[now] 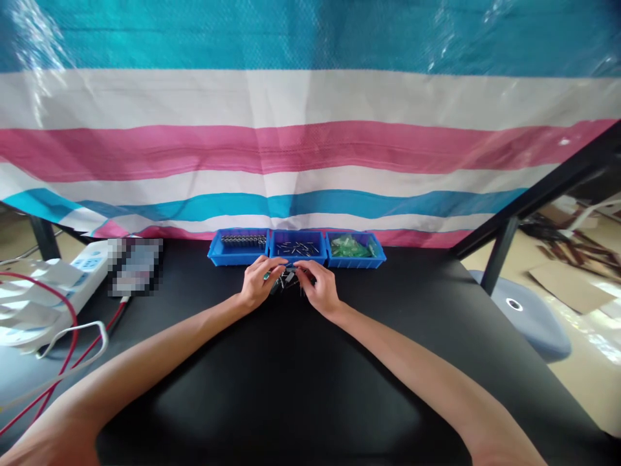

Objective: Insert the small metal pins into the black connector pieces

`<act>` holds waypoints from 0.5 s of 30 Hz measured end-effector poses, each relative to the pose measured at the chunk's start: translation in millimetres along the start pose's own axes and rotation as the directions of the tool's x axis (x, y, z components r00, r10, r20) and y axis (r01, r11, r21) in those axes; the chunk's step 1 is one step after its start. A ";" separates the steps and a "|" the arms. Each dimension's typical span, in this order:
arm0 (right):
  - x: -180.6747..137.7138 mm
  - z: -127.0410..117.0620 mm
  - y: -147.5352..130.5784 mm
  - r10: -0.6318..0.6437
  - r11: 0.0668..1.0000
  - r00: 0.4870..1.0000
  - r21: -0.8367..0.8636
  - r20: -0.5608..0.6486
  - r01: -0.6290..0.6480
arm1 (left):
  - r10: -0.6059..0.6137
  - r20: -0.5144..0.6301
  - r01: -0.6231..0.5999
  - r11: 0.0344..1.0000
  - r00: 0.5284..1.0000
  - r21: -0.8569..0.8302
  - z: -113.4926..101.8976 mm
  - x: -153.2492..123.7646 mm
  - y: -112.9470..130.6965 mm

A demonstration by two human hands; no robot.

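Note:
Both my arms reach far out over a black table (291, 388). My left hand (258, 281) is closed in a pinch on a small greenish part, just in front of the middle blue bin (297, 247). My right hand (317, 286) is also pinched, its fingertips meeting the left hand's over a small heap of dark metal parts (287, 279) on the table. What the right fingers hold is too small to name.
Three blue bins stand in a row at the table's far edge: the left bin (237, 246) with dark cylinders, the middle with metal pins, the right bin (356, 249) with green parts. A white power strip (90, 265) and red and white cables (72, 336) lie at left. A striped tarp hangs behind.

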State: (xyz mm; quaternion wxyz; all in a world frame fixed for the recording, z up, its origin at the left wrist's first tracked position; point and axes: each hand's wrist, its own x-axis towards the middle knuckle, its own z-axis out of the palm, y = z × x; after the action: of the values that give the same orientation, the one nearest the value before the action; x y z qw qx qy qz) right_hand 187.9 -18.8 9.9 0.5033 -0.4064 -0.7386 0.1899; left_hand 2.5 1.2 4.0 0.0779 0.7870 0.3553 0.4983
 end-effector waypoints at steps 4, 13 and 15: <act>-0.6 0.7 0.6 -0.019 1.000 1.000 0.014 0.019 0.018 | -0.064 0.008 0.064 0.997 0.998 -0.036 2.3 -5.0 -4.7; -0.7 2.9 4.9 -0.042 0.999 0.998 0.034 0.057 0.040 | -0.054 0.015 0.055 0.998 0.998 -0.031 3.0 -5.9 -6.9; -0.8 2.9 4.9 -0.037 0.999 0.996 0.034 0.079 0.035 | -0.061 0.020 0.061 0.998 0.998 -0.033 2.9 -5.9 -7.0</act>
State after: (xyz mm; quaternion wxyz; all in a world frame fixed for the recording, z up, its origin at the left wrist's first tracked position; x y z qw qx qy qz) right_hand 187.4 -16.1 4.8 0.4831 -0.3769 -0.7622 0.2087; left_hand 0.1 3.4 -5.1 0.1097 0.7790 0.3699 0.4942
